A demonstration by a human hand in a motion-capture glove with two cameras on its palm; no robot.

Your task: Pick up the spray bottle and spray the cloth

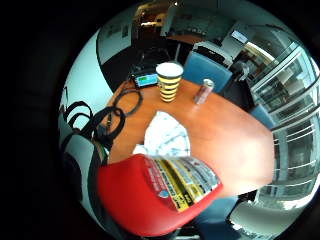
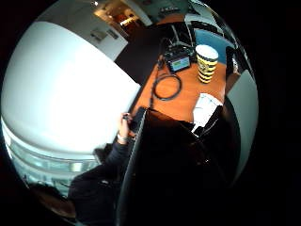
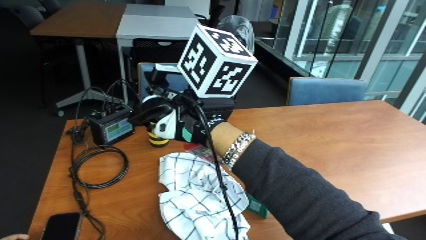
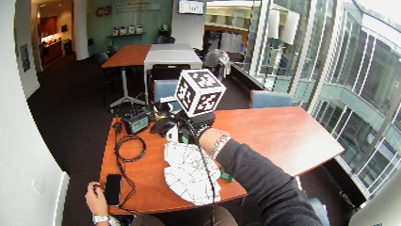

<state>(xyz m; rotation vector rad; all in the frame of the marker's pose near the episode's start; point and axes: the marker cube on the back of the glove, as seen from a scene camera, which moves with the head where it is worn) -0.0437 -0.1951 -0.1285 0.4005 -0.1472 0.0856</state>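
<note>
Spray bottle (image 1: 160,192), red-bodied, gripped in gloved right hand (image 3: 200,117) and raised over checked cloth (image 3: 196,192) on wooden surface (image 3: 333,135), seemingly placed so its spray can reach the fabric.

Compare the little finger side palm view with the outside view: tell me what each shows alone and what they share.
Only the little finger palm view shows the spray bottle's red body and label close to the palm, and a can on the table. Only the outside view shows the gloved right hand, the phone and the person's sleeve. Both show the checked cloth, the striped cup and the coiled cable.
</note>
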